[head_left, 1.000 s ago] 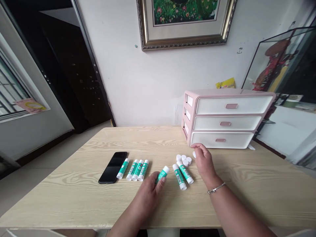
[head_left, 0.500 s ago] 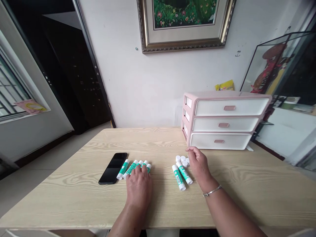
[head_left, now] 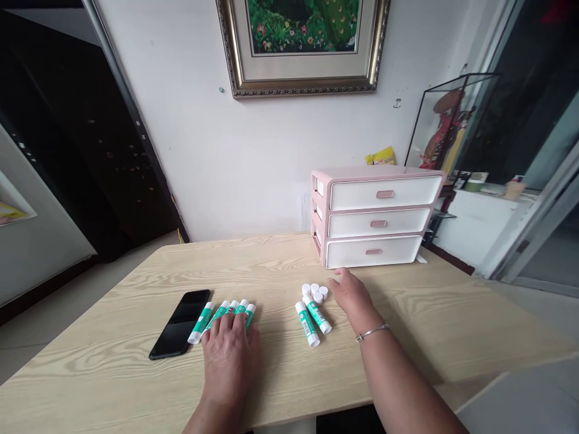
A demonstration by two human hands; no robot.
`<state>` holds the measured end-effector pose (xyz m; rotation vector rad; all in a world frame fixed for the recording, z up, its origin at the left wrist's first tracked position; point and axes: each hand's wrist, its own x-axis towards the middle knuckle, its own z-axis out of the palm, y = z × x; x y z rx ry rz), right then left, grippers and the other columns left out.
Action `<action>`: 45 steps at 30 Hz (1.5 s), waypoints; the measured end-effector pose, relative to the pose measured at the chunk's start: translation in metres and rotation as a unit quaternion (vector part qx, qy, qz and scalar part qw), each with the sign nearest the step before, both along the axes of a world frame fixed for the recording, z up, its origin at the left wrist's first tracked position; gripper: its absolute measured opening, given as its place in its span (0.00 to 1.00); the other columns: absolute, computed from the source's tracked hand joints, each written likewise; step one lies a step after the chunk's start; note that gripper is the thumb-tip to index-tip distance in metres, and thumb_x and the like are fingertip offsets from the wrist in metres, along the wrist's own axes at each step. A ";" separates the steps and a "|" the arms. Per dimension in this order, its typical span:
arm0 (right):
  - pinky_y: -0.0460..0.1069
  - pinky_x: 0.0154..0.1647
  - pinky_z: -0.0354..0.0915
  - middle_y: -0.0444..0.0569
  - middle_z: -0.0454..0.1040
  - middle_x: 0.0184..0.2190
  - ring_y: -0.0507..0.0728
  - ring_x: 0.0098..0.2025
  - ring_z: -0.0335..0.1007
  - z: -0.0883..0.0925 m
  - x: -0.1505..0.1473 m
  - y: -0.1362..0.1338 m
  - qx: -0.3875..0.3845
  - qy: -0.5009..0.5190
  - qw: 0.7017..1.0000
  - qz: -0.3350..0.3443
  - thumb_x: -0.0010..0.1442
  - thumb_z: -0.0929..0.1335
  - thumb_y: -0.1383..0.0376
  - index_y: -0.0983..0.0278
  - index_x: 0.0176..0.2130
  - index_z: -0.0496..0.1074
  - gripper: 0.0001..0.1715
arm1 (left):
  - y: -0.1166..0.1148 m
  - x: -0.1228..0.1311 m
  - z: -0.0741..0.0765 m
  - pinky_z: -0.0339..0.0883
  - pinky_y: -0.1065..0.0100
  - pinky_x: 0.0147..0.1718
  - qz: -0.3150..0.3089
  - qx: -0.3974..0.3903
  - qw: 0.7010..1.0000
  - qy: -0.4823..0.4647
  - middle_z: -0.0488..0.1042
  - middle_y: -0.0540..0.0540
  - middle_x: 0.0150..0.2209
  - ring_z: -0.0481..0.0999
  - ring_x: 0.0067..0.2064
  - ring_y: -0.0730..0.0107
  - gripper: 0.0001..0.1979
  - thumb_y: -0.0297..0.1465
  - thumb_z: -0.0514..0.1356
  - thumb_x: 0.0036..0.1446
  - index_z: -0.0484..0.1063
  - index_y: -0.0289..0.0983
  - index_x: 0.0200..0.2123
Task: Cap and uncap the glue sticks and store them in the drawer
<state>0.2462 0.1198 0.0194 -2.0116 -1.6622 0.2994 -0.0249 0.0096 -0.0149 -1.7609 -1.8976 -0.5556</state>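
Observation:
My left hand [head_left: 229, 349] lies palm down over a row of several green-and-white glue sticks [head_left: 201, 322], fingers stretched across them and its thumb beside the rightmost one. Part of the row is hidden under those fingers. To the right, two more glue sticks [head_left: 307, 323] lie side by side on the table. A cluster of several small white round caps [head_left: 318, 297] sits just behind these two. My right hand [head_left: 355, 295] is beside the caps on their right, its thumb and forefinger apart with nothing visible between them.
A black phone [head_left: 180, 323] lies left of the row on the wooden table [head_left: 271, 386]. At the back right stands a pink-and-white three-drawer box [head_left: 377, 223], all drawers closed. Behind the table, a framed picture [head_left: 305, 86] hangs on the wall.
The camera view has turned to the right. My right hand's fingers have parted beside the caps, which now show more fully. My left hand stays over the row of glue sticks.

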 end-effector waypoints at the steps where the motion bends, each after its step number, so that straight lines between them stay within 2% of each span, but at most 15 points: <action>1: 0.49 0.43 0.62 0.59 0.79 0.48 0.61 0.50 0.75 -0.004 0.001 0.002 0.008 0.008 1.000 0.011 0.63 0.65 0.61 0.64 0.55 0.72 0.22 | 0.000 0.000 -0.001 0.64 0.54 0.46 -0.014 0.000 1.000 -0.006 0.78 0.40 0.43 0.74 0.48 0.50 0.09 0.34 0.58 0.62 0.76 0.39 0.42; 4: 0.50 0.44 0.63 0.60 0.79 0.48 0.62 0.50 0.75 -0.016 0.002 0.009 0.027 0.035 0.998 0.038 0.62 0.66 0.63 0.65 0.55 0.73 0.23 | 0.001 0.000 -0.004 0.65 0.54 0.47 -0.057 -0.015 0.998 -0.030 0.78 0.42 0.42 0.74 0.47 0.53 0.08 0.31 0.56 0.63 0.76 0.41 0.39; 7: 0.50 0.46 0.64 0.60 0.79 0.48 0.63 0.49 0.76 -0.020 0.002 0.012 0.023 0.040 0.998 0.052 0.62 0.66 0.61 0.67 0.56 0.73 0.25 | 0.001 0.000 -0.006 0.65 0.54 0.48 -0.086 -0.018 0.995 -0.055 0.78 0.42 0.40 0.75 0.46 0.54 0.07 0.30 0.57 0.63 0.75 0.41 0.37; 13: 0.51 0.47 0.63 0.58 0.80 0.45 0.62 0.48 0.75 -0.014 -0.003 0.011 0.029 0.047 0.997 0.056 0.62 0.65 0.63 0.66 0.54 0.74 0.23 | -0.002 0.005 -0.010 0.67 0.55 0.48 -0.165 -0.045 0.979 -0.112 0.77 0.43 0.40 0.75 0.46 0.55 0.07 0.31 0.56 0.64 0.75 0.41 0.38; 17: 0.51 0.45 0.63 0.57 0.80 0.45 0.62 0.48 0.75 -0.010 -0.005 0.008 0.046 0.056 0.997 0.038 0.63 0.63 0.63 0.65 0.52 0.75 0.21 | -0.002 0.024 -0.013 0.68 0.58 0.47 -0.203 -0.081 0.960 -0.174 0.76 0.43 0.40 0.76 0.46 0.56 0.08 0.32 0.55 0.65 0.74 0.41 0.40; 21: 0.49 0.41 0.62 0.52 0.81 0.41 0.59 0.42 0.75 -0.006 -0.006 0.004 0.108 0.087 0.990 0.021 0.63 0.62 0.64 0.62 0.46 0.77 0.17 | 0.003 0.058 -0.008 0.67 0.60 0.46 -0.182 -0.122 0.953 -0.210 0.76 0.42 0.41 0.76 0.45 0.58 0.12 0.39 0.55 0.66 0.74 0.39 0.41; 25: 0.48 0.36 0.61 0.49 0.81 0.36 0.56 0.36 0.74 -0.004 -0.010 0.000 0.148 0.106 0.983 0.035 0.63 0.63 0.64 0.61 0.44 0.77 0.15 | 0.013 0.085 0.005 0.66 0.59 0.46 -0.147 -0.164 0.959 -0.177 0.76 0.41 0.40 0.76 0.44 0.55 0.17 0.45 0.58 0.62 0.74 0.37 0.40; 29: 0.47 0.33 0.60 0.48 0.80 0.33 0.56 0.32 0.73 -0.004 -0.013 -0.001 0.166 0.120 0.978 0.047 0.62 0.63 0.63 0.61 0.43 0.77 0.16 | 0.023 0.095 0.017 0.67 0.59 0.44 -0.128 -0.195 0.962 -0.145 0.77 0.39 0.40 0.76 0.45 0.52 0.19 0.47 0.59 0.60 0.75 0.36 0.39; 32: 0.47 0.32 0.60 0.47 0.79 0.30 0.56 0.31 0.72 -0.004 -0.015 -0.003 0.186 0.133 0.972 0.056 0.61 0.63 0.63 0.60 0.42 0.77 0.15 | 0.027 0.095 0.022 0.67 0.60 0.42 -0.111 -0.223 0.956 -0.153 0.78 0.38 0.40 0.77 0.45 0.52 0.14 0.42 0.58 0.60 0.76 0.37 0.37; 36: 0.47 0.31 0.60 0.45 0.77 0.26 0.56 0.29 0.71 -0.003 -0.020 -0.008 0.194 0.150 0.965 0.097 0.60 0.63 0.62 0.60 0.41 0.77 0.15 | 0.026 0.088 0.024 0.67 0.61 0.42 -0.093 -0.228 0.955 -0.164 0.79 0.35 0.40 0.79 0.45 0.52 0.10 0.32 0.56 0.61 0.75 0.34 0.38; 40: 0.47 0.33 0.62 0.45 0.78 0.27 0.55 0.30 0.72 -0.002 -0.027 -0.015 0.197 0.171 0.952 0.158 0.62 0.64 0.58 0.61 0.40 0.77 0.14 | 0.019 0.073 0.020 0.67 0.63 0.39 -0.089 -0.219 0.954 -0.184 0.80 0.36 0.40 0.81 0.44 0.54 0.11 0.32 0.53 0.66 0.72 0.33 0.44; 42: 0.47 0.33 0.62 0.45 0.77 0.27 0.55 0.30 0.72 0.000 -0.031 -0.020 0.186 0.186 0.942 0.208 0.65 0.63 0.55 0.61 0.40 0.77 0.17 | 0.015 0.066 0.015 0.67 0.66 0.38 -0.115 -0.202 0.952 -0.200 0.81 0.40 0.39 0.81 0.42 0.59 0.11 0.32 0.51 0.67 0.69 0.35 0.47; 45: 0.46 0.31 0.61 0.43 0.76 0.26 0.53 0.28 0.69 0.002 -0.036 -0.028 0.174 0.189 0.922 0.290 0.68 0.61 0.51 0.61 0.41 0.76 0.21 | 0.010 0.062 0.007 0.67 0.65 0.37 -0.174 -0.153 0.946 -0.226 0.80 0.42 0.39 0.81 0.40 0.60 0.11 0.31 0.50 0.68 0.66 0.38 0.50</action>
